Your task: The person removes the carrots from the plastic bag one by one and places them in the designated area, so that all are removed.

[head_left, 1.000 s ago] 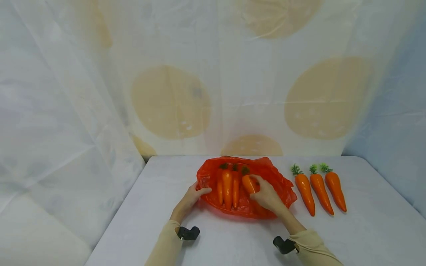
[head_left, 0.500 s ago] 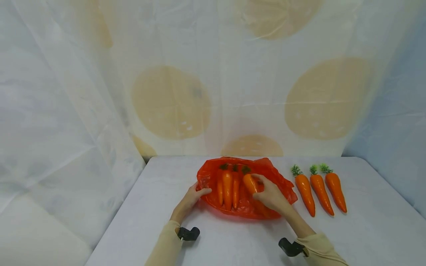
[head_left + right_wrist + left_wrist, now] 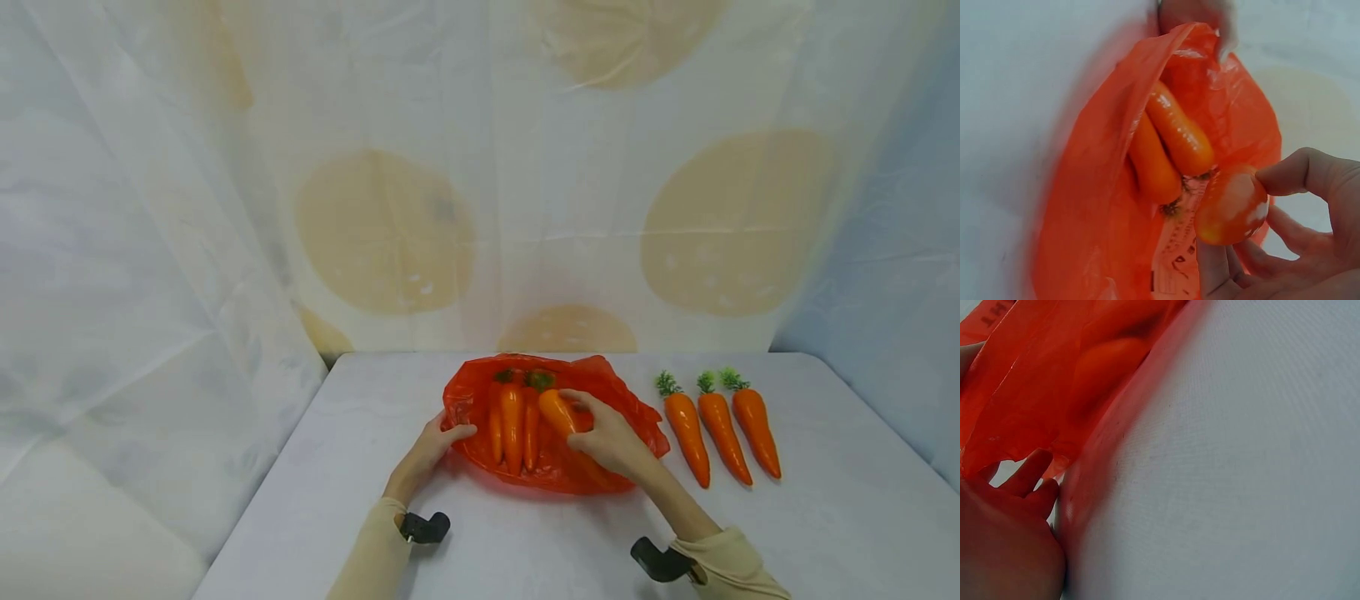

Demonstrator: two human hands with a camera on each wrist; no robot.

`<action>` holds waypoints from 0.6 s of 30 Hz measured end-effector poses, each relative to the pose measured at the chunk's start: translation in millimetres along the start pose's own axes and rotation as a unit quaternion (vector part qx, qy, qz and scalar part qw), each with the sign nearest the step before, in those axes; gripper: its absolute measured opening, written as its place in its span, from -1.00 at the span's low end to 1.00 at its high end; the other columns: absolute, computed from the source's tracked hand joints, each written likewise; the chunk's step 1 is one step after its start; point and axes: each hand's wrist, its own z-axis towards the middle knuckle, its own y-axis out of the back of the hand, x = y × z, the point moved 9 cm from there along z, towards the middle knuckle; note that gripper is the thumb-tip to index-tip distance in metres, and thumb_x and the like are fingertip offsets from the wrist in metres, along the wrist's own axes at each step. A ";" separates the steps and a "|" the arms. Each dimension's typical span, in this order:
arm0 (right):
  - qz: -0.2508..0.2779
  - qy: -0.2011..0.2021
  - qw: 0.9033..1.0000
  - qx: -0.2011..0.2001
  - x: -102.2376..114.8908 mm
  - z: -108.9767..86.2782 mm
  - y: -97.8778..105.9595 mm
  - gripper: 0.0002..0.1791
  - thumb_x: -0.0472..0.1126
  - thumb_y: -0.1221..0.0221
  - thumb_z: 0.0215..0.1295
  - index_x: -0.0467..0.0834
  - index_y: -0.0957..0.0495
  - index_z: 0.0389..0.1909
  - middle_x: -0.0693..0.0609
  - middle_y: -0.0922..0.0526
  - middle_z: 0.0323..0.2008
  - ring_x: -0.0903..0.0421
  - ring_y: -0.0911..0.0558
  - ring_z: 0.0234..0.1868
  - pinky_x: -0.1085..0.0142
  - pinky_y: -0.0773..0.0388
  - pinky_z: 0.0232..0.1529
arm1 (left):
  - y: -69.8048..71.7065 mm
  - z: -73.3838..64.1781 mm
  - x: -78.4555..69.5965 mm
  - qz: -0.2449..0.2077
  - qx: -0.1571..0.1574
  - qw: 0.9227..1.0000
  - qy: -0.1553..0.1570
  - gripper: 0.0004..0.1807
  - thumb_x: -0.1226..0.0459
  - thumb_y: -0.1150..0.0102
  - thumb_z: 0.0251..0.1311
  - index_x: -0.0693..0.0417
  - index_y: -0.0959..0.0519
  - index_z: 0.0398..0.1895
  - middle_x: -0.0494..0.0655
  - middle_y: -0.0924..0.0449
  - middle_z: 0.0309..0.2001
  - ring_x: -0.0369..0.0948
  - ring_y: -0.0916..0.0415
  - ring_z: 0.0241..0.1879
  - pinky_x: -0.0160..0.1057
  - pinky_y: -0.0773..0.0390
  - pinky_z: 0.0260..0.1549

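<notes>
A red plastic bag (image 3: 626, 417) lies spread open on the table. Several orange carrots (image 3: 512, 425) with dark green tops lie side by side in its left half. At the bag's left edge my left hand (image 3: 433, 442) grips the plastic, thumb inside; in the left wrist view some fingers show through the red film. My right hand (image 3: 611, 437) reaches into the bag and pinches another carrot (image 3: 557, 411), just right of the row. The right wrist view shows thumb and fingers on opposite sides of that carrot's thick end (image 3: 1232, 209); its tip is hidden there.
Three more carrots (image 3: 720, 429) with light green tops lie in a row on the white table (image 3: 337, 517), right of the bag. A patterned curtain (image 3: 555, 208) hangs behind the table's back edge. Black wrist cameras sit on both forearms.
The pinched carrot has shifted slightly left, its green top now close against the row. My right forearm has swung a little to the right. The left hand and bag stay put.
</notes>
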 end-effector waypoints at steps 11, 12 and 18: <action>0.009 0.039 0.999 0.018 12.4 -12.0 13.4 -0.24 -0.36 -0.20 0.06 -0.05 -0.33 0.38 -0.20 -0.43 0.27 0.01 -0.48 -0.26 0.26 -0.53 -0.34 | -0.5 -0.4 -0.9 -0.001 0.003 1.000 -0.006 -0.38 0.13 -0.12 0.37 0.00 -0.23 0.45 -0.01 -0.47 0.28 -0.08 -0.38 0.21 0.12 -0.22 0.37; 0.012 0.042 0.999 0.018 13.0 -12.8 15.6 -0.24 -0.36 -0.20 0.06 -0.06 -0.33 0.38 -0.20 -0.43 0.27 0.01 -0.48 -0.27 0.26 -0.53 -0.34 | -0.4 -0.3 -0.6 -0.001 0.003 1.000 -0.006 -0.38 0.13 -0.12 0.37 -0.01 -0.23 0.45 -0.01 -0.47 0.28 -0.08 -0.38 0.21 0.12 -0.23 0.37; 0.028 0.044 0.998 0.020 13.7 -17.6 29.6 -0.25 -0.35 -0.19 0.11 -0.03 -0.30 0.40 -0.21 -0.39 0.29 -0.01 -0.50 -0.22 0.24 -0.58 -0.27 | 0.1 0.1 1.6 0.001 0.002 1.000 -0.003 -0.38 0.12 -0.13 0.36 -0.01 -0.24 0.45 -0.02 -0.48 0.28 -0.09 -0.38 0.21 0.10 -0.25 0.36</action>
